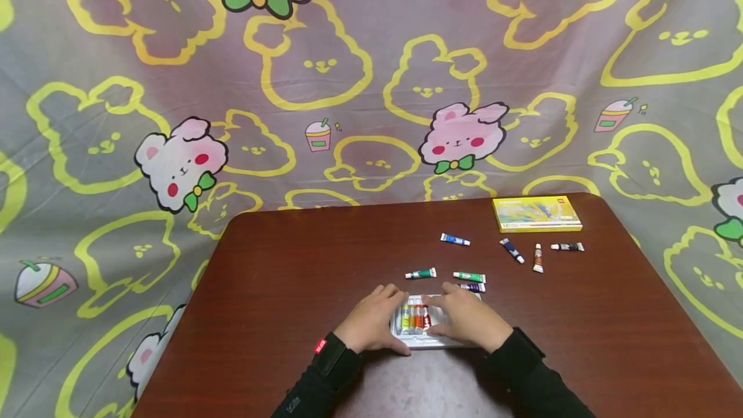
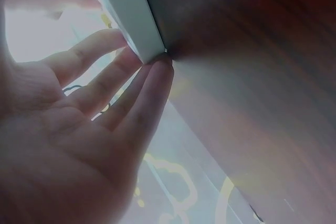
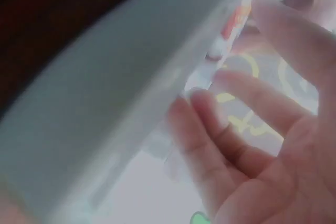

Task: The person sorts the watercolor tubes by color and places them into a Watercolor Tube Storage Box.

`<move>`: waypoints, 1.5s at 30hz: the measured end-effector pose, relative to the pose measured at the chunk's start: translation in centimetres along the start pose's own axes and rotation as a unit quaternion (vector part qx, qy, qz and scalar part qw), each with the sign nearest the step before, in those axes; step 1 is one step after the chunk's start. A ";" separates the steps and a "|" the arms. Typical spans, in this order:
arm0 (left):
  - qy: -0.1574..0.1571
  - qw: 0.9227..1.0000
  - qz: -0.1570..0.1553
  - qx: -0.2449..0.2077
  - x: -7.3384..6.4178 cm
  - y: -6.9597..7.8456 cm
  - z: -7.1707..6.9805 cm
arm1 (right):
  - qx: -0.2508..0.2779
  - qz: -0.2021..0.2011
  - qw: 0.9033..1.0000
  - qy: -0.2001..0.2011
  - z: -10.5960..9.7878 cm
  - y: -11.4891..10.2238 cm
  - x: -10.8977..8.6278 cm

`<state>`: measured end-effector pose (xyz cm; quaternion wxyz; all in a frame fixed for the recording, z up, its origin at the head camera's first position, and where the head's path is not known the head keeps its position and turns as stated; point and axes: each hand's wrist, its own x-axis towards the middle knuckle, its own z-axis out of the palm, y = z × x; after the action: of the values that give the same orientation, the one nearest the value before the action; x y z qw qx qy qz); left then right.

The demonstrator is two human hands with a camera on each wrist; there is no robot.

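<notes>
A white plastic tray (image 1: 441, 342) lies near the front of the table with several small paint tubes in its left part, among them a yellow tube (image 1: 405, 318) and an orange tube (image 1: 418, 318). My left hand (image 1: 371, 321) grips the tray's left end, thumb at the near edge and fingertips against its side in the left wrist view. Over the tray, my right hand (image 1: 473, 318) has thumb and index finger at the two ends of a dark red paint tube (image 1: 427, 320). That hand covers much of the tray's right half.
Just behind the tray lie a purple tube (image 1: 473, 288), a green tube (image 1: 469, 277) and a teal tube (image 1: 420, 273). Farther back are blue (image 1: 455, 239), navy (image 1: 512, 250), brown (image 1: 538, 258) and black tubes (image 1: 567, 247). A yellow box (image 1: 536, 214) sits at the back right.
</notes>
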<state>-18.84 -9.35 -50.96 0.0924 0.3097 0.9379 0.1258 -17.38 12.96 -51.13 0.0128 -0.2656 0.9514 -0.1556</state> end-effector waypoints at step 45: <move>0.004 1.000 -0.008 -0.004 -0.1 0.1 0.0 | 0.038 0.256 0.961 0.094 -4.7 16.6 -5.8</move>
<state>-18.68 -9.39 -50.89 0.0910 0.3009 0.9403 0.1304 -21.21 30.69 -52.03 -0.0274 0.0033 0.9779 -0.2071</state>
